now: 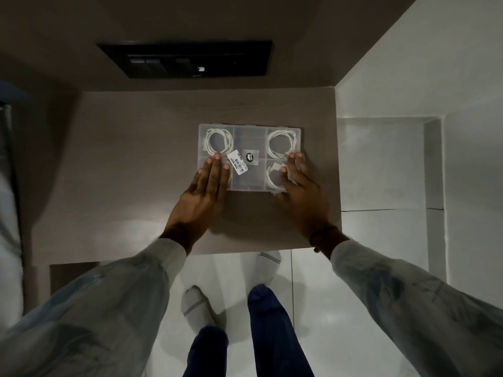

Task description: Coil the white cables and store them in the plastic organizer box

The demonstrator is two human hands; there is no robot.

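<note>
The clear plastic organizer box (249,131) lies on the brown table with its lid down. Through the lid I see a coiled white cable (218,141) in the far left compartment and another coiled white cable (281,142) in the far right one. A third white cable (273,176) shows in the near right compartment, partly under my fingers. My left hand (204,191) rests flat on the lid's near left part, fingers spread. My right hand (299,186) lies flat on the near right part. Neither hand grips anything. A price sticker (237,164) sits on the lid.
The brown table (136,159) ends close to the right of the box, with white tiled floor (381,164) beyond. A black switch panel (190,59) is on the wall behind. My socked feet (196,306) stand at the table's near edge.
</note>
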